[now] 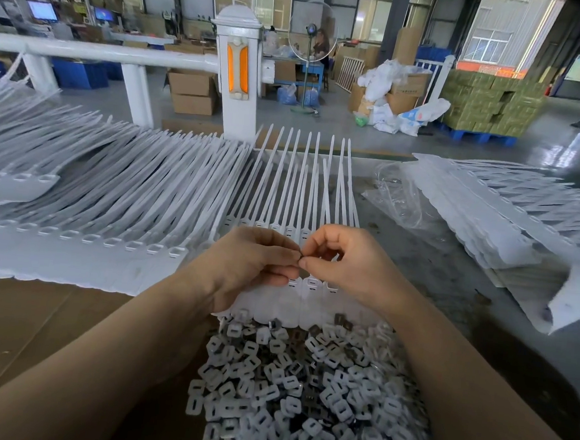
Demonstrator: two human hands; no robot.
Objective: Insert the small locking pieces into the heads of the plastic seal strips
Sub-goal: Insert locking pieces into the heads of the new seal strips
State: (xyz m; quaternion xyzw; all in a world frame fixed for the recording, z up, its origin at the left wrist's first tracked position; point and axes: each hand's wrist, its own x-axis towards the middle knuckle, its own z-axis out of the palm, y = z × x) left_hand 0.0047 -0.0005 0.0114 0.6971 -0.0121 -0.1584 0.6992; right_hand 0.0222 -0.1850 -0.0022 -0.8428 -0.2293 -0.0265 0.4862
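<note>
From the head view, the person's left hand [255, 258] and right hand [344, 258] meet fingertip to fingertip over a joined sheet of white plastic seal strips [312, 194], and between the two thumbs and forefingers they pinch one small dark locking piece [300, 255], too tiny to make out in detail. Both hands have their remaining fingers curled in. The sheet lies directly under the hands, its thin tails fanning away beyond the knuckles and its row of slotted heads [311, 284] peeping out just below the fingertips. I cannot tell which of those heads already carry an insert, since the hands cover most of the row. Nearer the person, between the forearms, sits a big loose heap of small white and grey square locking pieces [304, 385] on brown cardboard [34, 325], so plenty of stock remains. To the left of the left hand lies a long overlapping bank of white strip sheets [95, 185] with open square heads, and well to the right of the right hand lies another stack of white strip sheets [508, 214] beside crumpled clear plastic wrap [403, 197]. Judging by these piles, the work looks far from finished: one piece is being readied for a head, with many strips left.
</note>
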